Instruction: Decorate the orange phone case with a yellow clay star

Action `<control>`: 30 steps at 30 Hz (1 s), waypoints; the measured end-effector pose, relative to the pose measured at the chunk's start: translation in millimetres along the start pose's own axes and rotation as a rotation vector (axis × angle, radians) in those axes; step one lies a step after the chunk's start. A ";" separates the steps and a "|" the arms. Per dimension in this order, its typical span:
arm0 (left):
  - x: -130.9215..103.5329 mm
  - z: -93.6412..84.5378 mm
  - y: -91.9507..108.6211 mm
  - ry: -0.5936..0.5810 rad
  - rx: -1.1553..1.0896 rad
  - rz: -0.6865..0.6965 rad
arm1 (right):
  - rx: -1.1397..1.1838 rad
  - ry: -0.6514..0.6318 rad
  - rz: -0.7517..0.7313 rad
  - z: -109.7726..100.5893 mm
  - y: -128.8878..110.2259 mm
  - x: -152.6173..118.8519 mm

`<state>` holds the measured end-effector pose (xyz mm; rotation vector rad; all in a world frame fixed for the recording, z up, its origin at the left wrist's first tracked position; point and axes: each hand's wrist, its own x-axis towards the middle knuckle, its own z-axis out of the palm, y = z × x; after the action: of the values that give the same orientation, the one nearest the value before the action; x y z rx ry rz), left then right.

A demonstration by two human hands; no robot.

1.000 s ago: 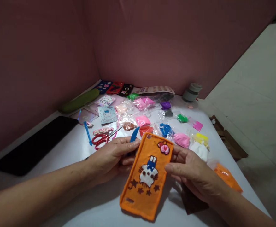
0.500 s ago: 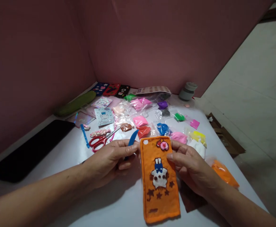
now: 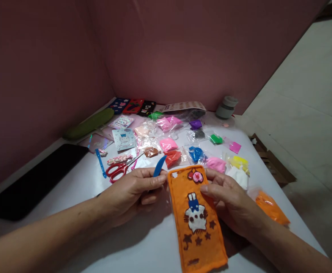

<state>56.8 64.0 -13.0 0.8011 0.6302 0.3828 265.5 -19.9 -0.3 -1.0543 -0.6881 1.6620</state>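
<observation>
An orange clay-covered phone case [image 3: 198,242] is held up in front of me, its face decorated with an upside-down white cat in blue, brown stars and a pink-and-red piece near the top. My right hand [image 3: 228,199] grips its right edge, thumb on the front and fingers behind. In my left hand [image 3: 143,189] a blue plastic clay knife [image 3: 160,165] is pinched, its curved blade pointing up. The left fingertips are at the case's upper left edge; whether they press on it I cannot tell.
Red-handled scissors [image 3: 117,171] and a blue modelling tool [image 3: 101,163] lie left. Several bags of coloured clay, including an orange bag [image 3: 272,207], cover the white table [image 3: 120,246]. A black mat [image 3: 37,182], a green pouch [image 3: 88,124] and a grey jar [image 3: 226,107] stand around.
The lower end of the phone case has swung to the right and a little downward, so it now tilts. Both hands keep their holds, almost in the same place.
</observation>
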 end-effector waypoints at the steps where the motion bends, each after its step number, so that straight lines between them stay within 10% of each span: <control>1: 0.6 0.1 0.2 0.003 0.000 -0.002 | 0.002 -0.002 -0.001 -0.7 0.5 -0.1; 30: 1.0 1.5 1.2 -0.028 0.004 -0.042 | -0.001 -0.069 0.020 -2.0 5.7 -4.3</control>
<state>58.3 64.5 -11.7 0.7948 0.6212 0.3319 265.2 -25.9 -4.6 -1.0115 -0.7255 1.7222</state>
